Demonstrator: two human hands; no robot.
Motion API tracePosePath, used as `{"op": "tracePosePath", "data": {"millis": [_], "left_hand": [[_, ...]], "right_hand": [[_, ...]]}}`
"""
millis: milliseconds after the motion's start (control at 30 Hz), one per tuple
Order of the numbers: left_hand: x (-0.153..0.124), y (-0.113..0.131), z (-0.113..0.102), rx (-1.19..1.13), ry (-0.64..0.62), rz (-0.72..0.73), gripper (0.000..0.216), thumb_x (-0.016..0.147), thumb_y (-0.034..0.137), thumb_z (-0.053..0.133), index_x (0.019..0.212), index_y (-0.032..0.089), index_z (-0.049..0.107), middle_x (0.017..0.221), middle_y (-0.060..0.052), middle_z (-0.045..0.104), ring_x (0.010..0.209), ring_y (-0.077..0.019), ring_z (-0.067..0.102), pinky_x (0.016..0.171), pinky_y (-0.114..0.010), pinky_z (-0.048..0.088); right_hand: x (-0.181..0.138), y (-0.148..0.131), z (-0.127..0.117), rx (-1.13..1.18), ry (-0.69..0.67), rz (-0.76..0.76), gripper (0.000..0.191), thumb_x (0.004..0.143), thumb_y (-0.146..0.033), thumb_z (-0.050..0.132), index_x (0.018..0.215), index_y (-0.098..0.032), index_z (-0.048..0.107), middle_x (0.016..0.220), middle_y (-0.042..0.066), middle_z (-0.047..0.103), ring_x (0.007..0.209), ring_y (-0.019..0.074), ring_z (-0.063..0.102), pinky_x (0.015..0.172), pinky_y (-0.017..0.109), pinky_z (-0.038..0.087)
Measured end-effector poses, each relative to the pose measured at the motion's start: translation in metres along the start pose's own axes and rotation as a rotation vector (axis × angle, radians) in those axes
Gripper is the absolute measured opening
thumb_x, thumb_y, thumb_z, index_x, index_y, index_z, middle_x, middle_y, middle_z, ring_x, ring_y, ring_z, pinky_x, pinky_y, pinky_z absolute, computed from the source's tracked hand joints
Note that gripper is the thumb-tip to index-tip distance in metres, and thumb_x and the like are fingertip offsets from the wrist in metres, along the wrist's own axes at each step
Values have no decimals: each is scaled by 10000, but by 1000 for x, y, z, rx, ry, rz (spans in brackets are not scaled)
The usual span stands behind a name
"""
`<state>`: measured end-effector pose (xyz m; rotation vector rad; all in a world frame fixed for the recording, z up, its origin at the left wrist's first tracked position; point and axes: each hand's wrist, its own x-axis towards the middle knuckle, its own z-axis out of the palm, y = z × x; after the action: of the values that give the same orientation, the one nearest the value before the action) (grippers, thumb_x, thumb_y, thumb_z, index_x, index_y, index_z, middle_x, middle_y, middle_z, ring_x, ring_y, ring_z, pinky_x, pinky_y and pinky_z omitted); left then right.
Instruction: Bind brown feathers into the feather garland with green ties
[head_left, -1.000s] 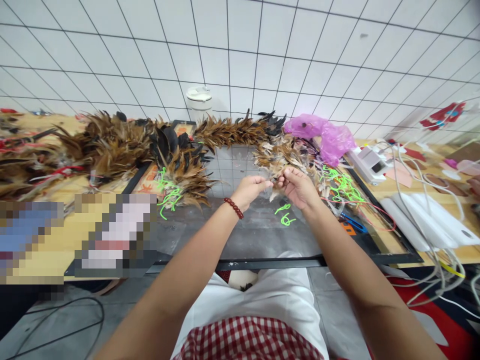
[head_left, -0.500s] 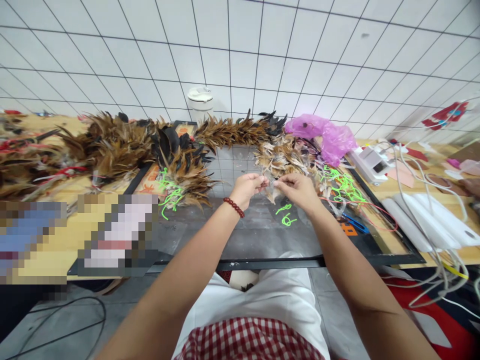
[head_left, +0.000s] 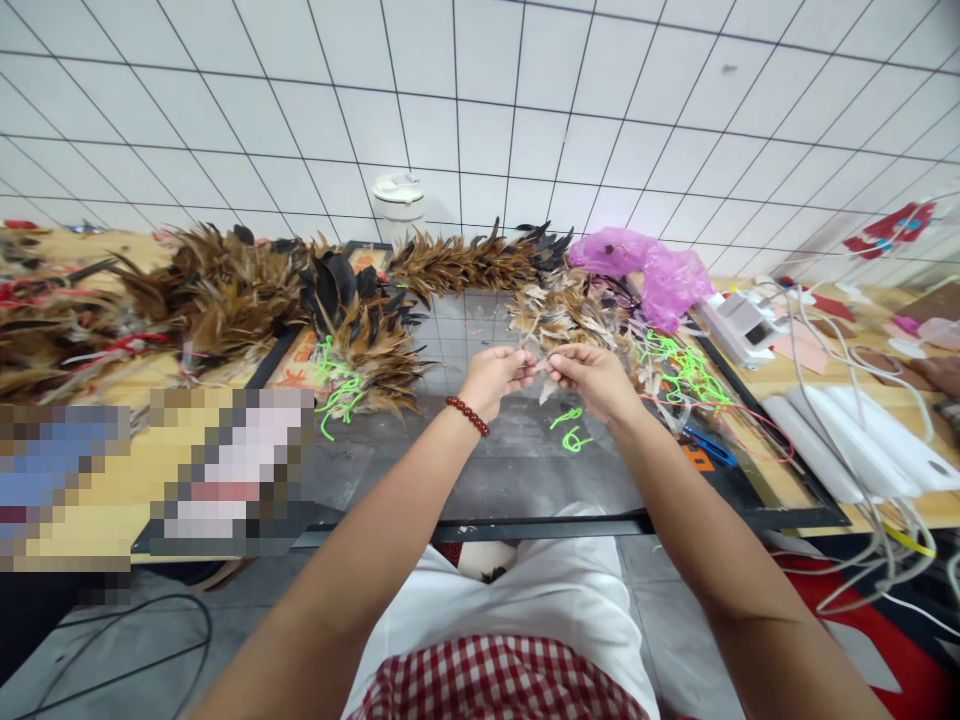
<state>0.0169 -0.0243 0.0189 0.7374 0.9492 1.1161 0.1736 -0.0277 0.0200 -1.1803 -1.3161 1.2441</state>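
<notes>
Head view: my left hand, with a dark red bead bracelet on its wrist, and my right hand meet above the dark gridded cutting mat on the surface. Both have a narrow grip, fingertips pinched on a small pale brown feather held between them, just in front of the loose heap of tan and white feathers. Two curled neon green cord pieces lie on the mat under my right hand. A crumpled pink plastic bag sits behind the heap.
</notes>
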Motion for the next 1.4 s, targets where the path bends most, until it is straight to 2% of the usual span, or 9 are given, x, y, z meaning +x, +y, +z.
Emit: {"op": "tracePosePath", "data": {"millis": [133,333,733,800,933,1033,1167,1300,1400], "left_hand": [[-2,-1,1,15,-22,-65,126,709,161,700,714,109,585,694,-76,667,633,-146,659,670,-288,519],[-3,1,2,65,-16,-88,104,746,157,661,695,104,589,656,-70,664,578,-126,643,601,-255,523],[-1,-3,-1,126,-176,-122,147,689,183,727,684,90,613,593,-44,623,499,-79,566,540,-222,495],[-1,-1,-2,115,-122,-103,126,704,161,705,670,97,602,574,-30,600,475,-73,541,517,-220,479],[0,3,-2,75,-22,-87,87,752,129,641,680,103,598,620,-42,618,508,-79,562,544,-226,486],[0,2,-1,86,8,-92,97,752,100,628,664,99,586,694,-81,657,558,-99,604,598,-252,508],[0,-1,0,74,14,-82,112,734,70,637,646,93,571,677,-90,659,592,-118,631,658,-279,527],[0,-1,0,103,21,-91,107,744,65,620,650,94,578,648,-80,657,581,-118,633,655,-279,527],[-2,0,0,182,-35,-133,79,741,104,646,675,86,608,643,-85,663,560,-116,626,609,-258,520]], "right_hand": [[0,0,1,58,37,-6,326,583,-395,765,789,-176,642,645,-4,627,570,103,553,542,236,438],[-3,4,6,-206,94,-222,224,669,-372,710,744,-169,653,672,10,649,584,113,558,559,246,436],[1,9,-1,-348,132,-308,175,732,-341,648,784,-174,660,713,19,653,626,132,566,603,267,453],[2,9,-7,-512,67,-381,166,757,-294,619,864,-180,675,810,43,666,715,157,590,681,299,466],[4,11,-21,-968,-233,-559,203,780,-208,581,949,-212,693,1091,82,618,1011,217,549,899,381,389],[4,13,-23,-1145,-327,-547,147,807,-226,561,875,-218,692,1070,74,615,1028,226,523,900,374,358],[1,11,-16,-1196,-252,-561,176,866,-202,470,894,-188,643,911,66,637,896,196,543,814,315,361],[-3,5,-11,-1232,-113,-676,220,904,-229,422,937,-185,635,908,75,636,865,198,530,791,312,338],[-4,3,-11,-1253,-49,-748,217,904,-231,436,935,-185,646,921,79,633,887,206,520,805,327,330]]}}
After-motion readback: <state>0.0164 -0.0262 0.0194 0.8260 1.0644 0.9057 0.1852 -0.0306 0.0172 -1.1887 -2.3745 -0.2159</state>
